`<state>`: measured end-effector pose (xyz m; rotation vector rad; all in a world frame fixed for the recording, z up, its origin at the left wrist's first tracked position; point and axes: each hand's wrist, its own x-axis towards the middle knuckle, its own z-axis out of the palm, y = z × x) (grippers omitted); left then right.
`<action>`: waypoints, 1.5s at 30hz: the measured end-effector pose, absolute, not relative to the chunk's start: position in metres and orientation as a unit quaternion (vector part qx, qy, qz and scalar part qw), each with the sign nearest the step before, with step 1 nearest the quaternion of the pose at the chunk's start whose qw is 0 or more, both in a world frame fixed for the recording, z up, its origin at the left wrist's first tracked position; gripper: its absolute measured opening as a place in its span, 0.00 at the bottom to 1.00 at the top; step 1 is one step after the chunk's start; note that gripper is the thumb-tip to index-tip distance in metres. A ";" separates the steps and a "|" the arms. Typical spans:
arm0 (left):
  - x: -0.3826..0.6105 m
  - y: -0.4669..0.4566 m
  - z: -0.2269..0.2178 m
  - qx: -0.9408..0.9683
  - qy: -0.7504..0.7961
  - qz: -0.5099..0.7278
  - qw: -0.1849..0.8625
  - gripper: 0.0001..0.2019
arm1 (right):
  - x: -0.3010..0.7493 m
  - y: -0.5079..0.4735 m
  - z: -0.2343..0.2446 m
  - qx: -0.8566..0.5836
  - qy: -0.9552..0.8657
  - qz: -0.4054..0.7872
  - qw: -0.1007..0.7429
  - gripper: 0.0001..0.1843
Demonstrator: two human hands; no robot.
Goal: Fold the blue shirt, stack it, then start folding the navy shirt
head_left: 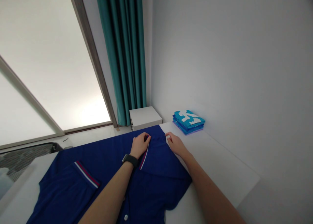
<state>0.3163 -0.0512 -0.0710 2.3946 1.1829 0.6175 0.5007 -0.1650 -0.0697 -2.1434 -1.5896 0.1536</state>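
A navy blue polo shirt point(110, 155) lies spread on a white tabletop point(215, 152), its sleeves turned in over the body. Each sleeve ends in a cuff with white and red stripes, and a white button shows low in the frame. My left hand point(141, 144), with a dark watch point(130, 160) on its wrist, is closed on the shirt at the top of the right-hand striped cuff. At the shirt's right edge, my right hand point(176, 144) pinches the fabric between thumb and fingers.
Beyond my right hand, a stack of folded blue clothes point(188, 121) with a white print on top sits against the wall. A low white cabinet point(144, 116) stands past the table's far edge, below a teal curtain point(127, 54). Frosted sliding doors point(53, 67) are on the left.
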 end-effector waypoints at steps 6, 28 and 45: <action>0.316 -0.053 -0.068 0.859 0.425 0.213 0.190 0.10 | 0.490 -0.158 -0.080 -0.724 -0.639 -0.015 0.258 0.22; 0.315 -0.053 -0.071 0.849 0.474 0.193 0.128 0.14 | 0.510 -0.166 -0.086 -0.720 -0.636 0.138 0.241 0.29; 0.316 -0.053 -0.071 0.848 0.480 0.184 0.128 0.14 | 0.443 -0.265 -0.080 -0.706 -0.701 0.003 0.102 0.32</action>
